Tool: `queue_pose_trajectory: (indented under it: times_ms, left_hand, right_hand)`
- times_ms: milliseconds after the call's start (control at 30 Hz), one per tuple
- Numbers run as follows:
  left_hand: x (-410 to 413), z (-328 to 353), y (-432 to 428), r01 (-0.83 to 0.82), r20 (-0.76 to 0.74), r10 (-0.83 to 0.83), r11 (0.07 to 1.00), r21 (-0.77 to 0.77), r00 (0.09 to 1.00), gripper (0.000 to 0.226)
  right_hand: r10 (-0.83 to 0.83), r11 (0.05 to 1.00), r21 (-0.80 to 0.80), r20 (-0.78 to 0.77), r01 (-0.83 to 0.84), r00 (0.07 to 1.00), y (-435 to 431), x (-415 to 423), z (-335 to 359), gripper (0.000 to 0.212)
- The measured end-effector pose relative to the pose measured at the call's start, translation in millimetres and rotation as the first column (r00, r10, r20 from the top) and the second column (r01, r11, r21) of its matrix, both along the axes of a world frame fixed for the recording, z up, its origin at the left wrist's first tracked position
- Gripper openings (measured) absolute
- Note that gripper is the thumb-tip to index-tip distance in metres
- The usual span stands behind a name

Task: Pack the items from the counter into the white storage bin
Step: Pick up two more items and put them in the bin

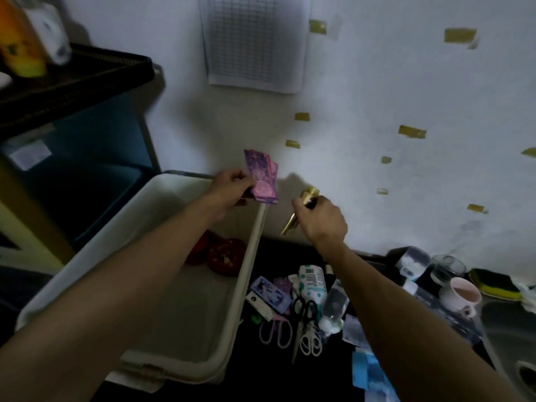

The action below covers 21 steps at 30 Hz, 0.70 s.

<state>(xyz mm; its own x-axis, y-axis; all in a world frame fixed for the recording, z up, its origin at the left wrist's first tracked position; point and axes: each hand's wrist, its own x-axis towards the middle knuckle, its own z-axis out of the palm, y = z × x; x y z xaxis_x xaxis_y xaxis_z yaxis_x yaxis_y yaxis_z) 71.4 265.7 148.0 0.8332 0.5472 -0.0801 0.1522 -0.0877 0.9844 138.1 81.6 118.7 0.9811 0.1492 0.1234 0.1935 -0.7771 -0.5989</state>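
Your left hand [229,188] pinches a stack of purple cards [262,181], thumb on top, fanned out past the fingertips. It is raised over the far corner of the white storage bin [249,256], likely so the cards drop inside rather than onto the rim. Below that wrist, red items [223,256] already lie in the bin. Your right hand [322,219] is curled around a gold-coloured object [309,194]; I cannot tell what it is. That hand sits just outside the bin wall, seemingly waiting its turn. Beneath your right forearm, scissors [303,317] and a spotted bottle [311,281] remain on the dark counter [275,375], still unpacked.
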Motion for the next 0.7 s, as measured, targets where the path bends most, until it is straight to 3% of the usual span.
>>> queue_pose_trajectory:
  times_ms: [167,300,400,533,700]
  left_hand:
    - [-33.1,-11.2,56.7,0.019,-0.075,-0.018,1.000,0.017,0.997,0.005]
    - [-63.8,-33.0,100.2,0.013,-0.147,-0.002,0.997,0.070,0.989,0.016]
    - [-80.8,-48.3,126.5,0.015,-0.194,0.006,0.994,0.107,0.981,0.010]
    - [-95.1,-68.9,152.3,0.055,-0.290,-0.014,0.990,0.133,0.957,0.017]
    - [-103.7,-102.8,167.7,0.145,-0.438,-0.081,0.983,0.116,0.895,0.017]
  right_hand:
    - [0.041,0.994,0.096,0.025,-0.043,0.999,54.8,-22.7,4.8,0.051]
    - [0.121,0.987,0.100,0.077,-0.128,0.990,100.1,-48.6,5.1,0.047]
    - [0.200,0.976,0.073,0.097,-0.207,0.975,131.8,-68.1,0.3,0.048]
    - [0.295,0.953,0.065,0.032,-0.297,0.955,161.3,-88.3,-15.7,0.045]
    - [0.287,0.958,0.036,-0.056,-0.285,0.956,175.0,-96.2,-51.5,0.036]
